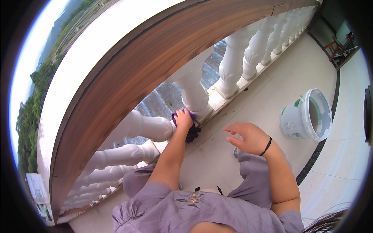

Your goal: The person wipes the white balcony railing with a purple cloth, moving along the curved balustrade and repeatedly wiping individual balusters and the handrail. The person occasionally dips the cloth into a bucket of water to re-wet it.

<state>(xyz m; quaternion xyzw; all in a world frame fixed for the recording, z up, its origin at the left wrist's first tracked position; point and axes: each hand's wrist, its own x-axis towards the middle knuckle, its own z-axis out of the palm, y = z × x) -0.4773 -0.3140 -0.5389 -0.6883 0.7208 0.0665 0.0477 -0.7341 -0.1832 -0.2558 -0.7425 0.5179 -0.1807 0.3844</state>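
My left hand (184,118) presses a dark purple cloth (193,133) onto the ledge between two white balusters, and part of the cloth hangs over the ledge's edge. A baluster (193,97) stands just beyond the fingers; another baluster (157,128) is to their left. My right hand (247,138), with a black band at the wrist, hovers over the floor with its fingers apart and holds nothing. To its right is a white plastic bucket (294,119) with greyish liquid inside.
A brown wood-grain handrail (140,68) curves above the row of balusters. The pale tiled floor (262,96) meets a black strip (311,158) along a light tiled wall (344,151). Reddish-framed furniture (332,48) stands at the far upper right.
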